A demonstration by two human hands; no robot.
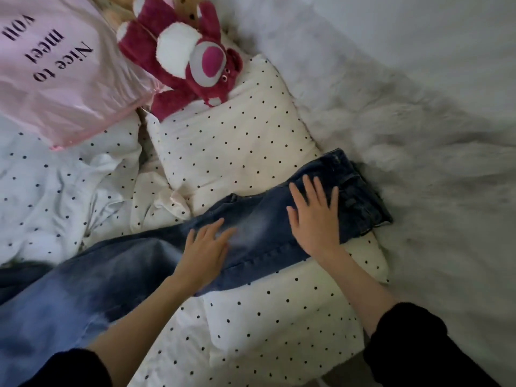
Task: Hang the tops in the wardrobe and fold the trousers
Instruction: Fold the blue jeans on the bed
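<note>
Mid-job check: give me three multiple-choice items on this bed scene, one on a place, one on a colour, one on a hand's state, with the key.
1. The jeans lie across:
A. the dotted pillow
B. the floor
C. a chair

2. The plush toy is:
A. green
B. magenta and white
C. black

3. The right hand is:
A. gripping a hanger
B. a fist
C. flat on the denim

Key: A, their waist end rests on the pillow; B, magenta fur, white patches; C, its fingers are spread straight, like the left hand.

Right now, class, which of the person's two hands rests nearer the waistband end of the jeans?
The right hand: it lies flat beside the waistband of the jeans. The left hand presses flat farther down the leg.
</note>
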